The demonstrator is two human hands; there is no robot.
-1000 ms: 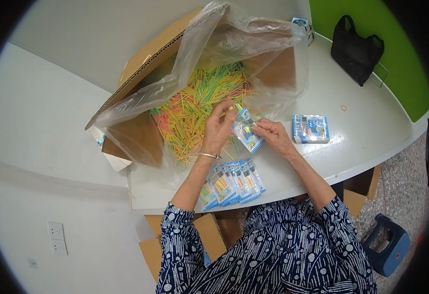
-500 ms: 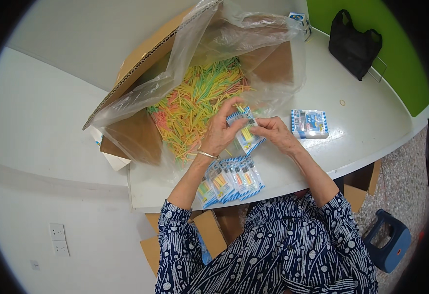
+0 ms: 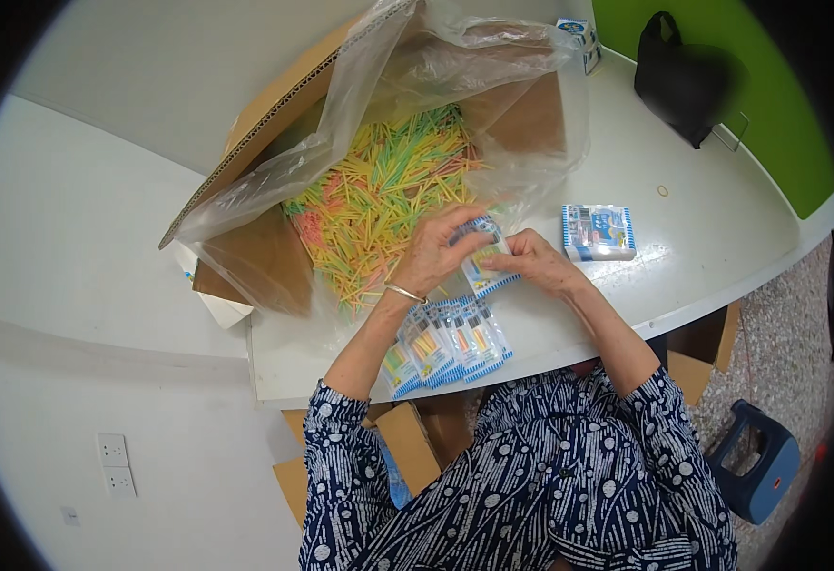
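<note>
Between my two hands is a small clear packet (image 3: 482,277) with blue striped edges, tilted above the table. My left hand (image 3: 436,249) grips its upper left side with thumb and fingers. The fingers of my right hand (image 3: 537,264) pinch its right side. Yellowish sticks show faintly through the packet's window. Just below lie several similar packets (image 3: 450,343), fanned in an overlapping row, with coloured sticks inside. Beyond my left hand, a large cardboard box (image 3: 288,114) lined with clear plastic (image 3: 345,105) holds a heap of thin yellow, green and pink sticks (image 3: 393,181).
A stack of flat blue-and-white packets (image 3: 598,233) lies right of my right hand on the white table (image 3: 702,257). Farther back are a rubber band (image 3: 662,190), a black bag (image 3: 678,86) and a small box (image 3: 580,43). A blue stool (image 3: 755,462) stands on the floor at right.
My left fingers have come down from the packet's top edge and closed around its side. The sticks poking out at its top no longer show. The view has shifted slightly.
</note>
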